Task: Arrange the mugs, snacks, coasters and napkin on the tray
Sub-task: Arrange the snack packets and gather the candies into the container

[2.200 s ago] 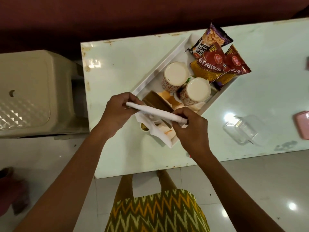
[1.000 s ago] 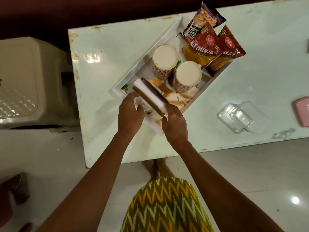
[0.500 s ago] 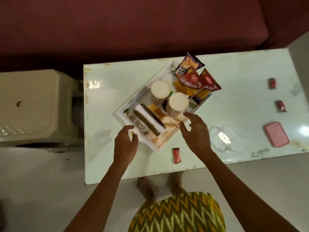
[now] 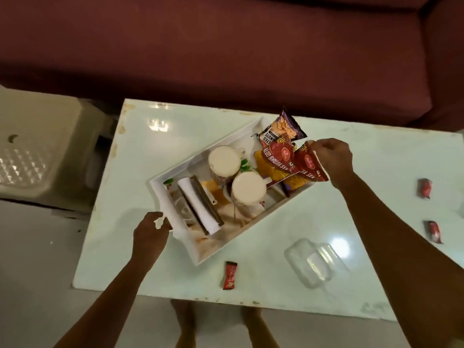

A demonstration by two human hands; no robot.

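You are curling the fingers of your left hand (image 4: 150, 236) around the near-left handle of the white tray (image 4: 175, 223), which is sitting slantwise on the bench (image 4: 351, 222). Inside, from left to right, the rolled napkin (image 4: 198, 205) is lying against the dark coasters (image 4: 207, 200), the two mugs (image 4: 223, 160) are standing mid-tray, and the snacks (image 4: 278, 156) are filling the far-right end. Your right hand (image 4: 331, 156) is pinching the rightmost packet (image 4: 310, 163) at its top edge. The arranging is looking nearly done; that packet may need settling, and small red sachets (image 4: 230, 275) are lying loose on the bench. Half a second ago both hands were hovering open, touching nothing.
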